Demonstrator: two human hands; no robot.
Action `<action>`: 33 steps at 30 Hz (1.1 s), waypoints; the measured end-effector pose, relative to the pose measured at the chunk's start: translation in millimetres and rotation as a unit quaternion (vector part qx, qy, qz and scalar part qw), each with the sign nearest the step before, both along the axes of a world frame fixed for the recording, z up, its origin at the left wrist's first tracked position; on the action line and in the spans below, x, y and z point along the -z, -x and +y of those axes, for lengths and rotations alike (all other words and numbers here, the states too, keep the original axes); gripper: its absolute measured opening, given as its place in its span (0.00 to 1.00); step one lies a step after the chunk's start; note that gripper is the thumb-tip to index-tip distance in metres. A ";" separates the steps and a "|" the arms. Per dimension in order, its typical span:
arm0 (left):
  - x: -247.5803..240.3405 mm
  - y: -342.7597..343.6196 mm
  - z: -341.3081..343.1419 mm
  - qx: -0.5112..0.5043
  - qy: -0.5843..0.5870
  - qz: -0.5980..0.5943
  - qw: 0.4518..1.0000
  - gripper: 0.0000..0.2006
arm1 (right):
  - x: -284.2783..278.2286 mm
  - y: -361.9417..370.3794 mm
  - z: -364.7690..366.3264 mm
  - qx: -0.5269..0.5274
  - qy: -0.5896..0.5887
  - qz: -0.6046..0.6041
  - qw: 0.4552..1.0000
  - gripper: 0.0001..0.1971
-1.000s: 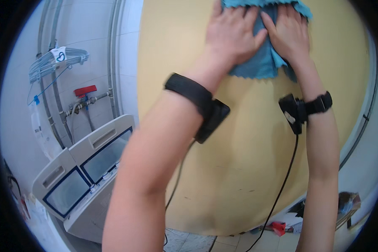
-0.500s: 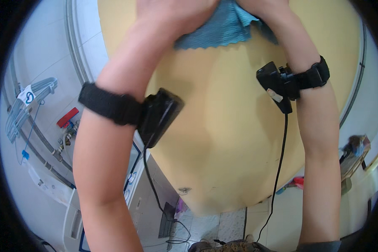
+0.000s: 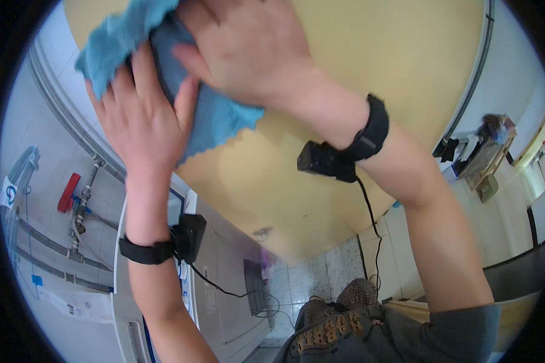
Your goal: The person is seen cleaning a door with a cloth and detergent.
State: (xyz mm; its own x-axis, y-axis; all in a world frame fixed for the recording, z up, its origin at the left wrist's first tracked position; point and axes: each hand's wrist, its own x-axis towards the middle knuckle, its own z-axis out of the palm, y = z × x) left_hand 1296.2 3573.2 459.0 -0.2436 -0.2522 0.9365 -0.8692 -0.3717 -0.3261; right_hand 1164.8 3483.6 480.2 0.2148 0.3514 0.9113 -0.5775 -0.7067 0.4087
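A light-blue cloth (image 3: 215,121) with a scalloped edge is bunched and partly folded in front of a large pale-yellow door panel (image 3: 369,36). My left hand (image 3: 142,121) is on the cloth, its fingers tucked under a fold at the upper left and its thumb lying across the middle. Above and to its right, my right hand (image 3: 254,51) bears on the cloth's upper part, thumb pointing left. Its fingers run toward the top edge and are blurred, with some tips out of sight. Each wrist wears a black strap with a small cabled box.
On the left wall are grey pipes (image 3: 91,257), a red valve handle (image 3: 68,192) and a bundle of blue hangers (image 3: 18,187). A white cabinet-like unit (image 3: 224,242) stands low left of the panel. Cluttered items (image 3: 481,145) sit on the floor at right.
Both hands have moved left with the cloth, and more of it shows, spread between them. The view has shifted, with the panel's lower end higher in the picture.
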 end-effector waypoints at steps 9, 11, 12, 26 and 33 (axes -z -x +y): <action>157.0 2.7 13.0 0.080 -0.112 0.053 0.989 0.30 | 170.1 19.1 21.1 0.035 -0.177 0.095 0.979 0.07; 192.7 5.8 10.2 0.086 -0.118 0.079 0.986 0.27 | 205.6 22.8 19.9 0.043 -0.197 0.103 0.974 0.04; 208.8 6.9 9.5 0.090 -0.127 0.105 0.982 0.25 | 216.8 24.0 21.3 0.048 -0.165 0.097 0.980 0.04; 328.2 41.1 20.1 0.105 -0.338 0.297 0.887 0.22 | 321.2 44.9 35.3 0.050 -0.334 0.249 0.908 0.05; 237.7 62.1 -13.1 0.093 -0.113 0.165 0.975 0.21 | 229.3 36.1 11.5 0.029 -0.219 0.076 0.972 0.05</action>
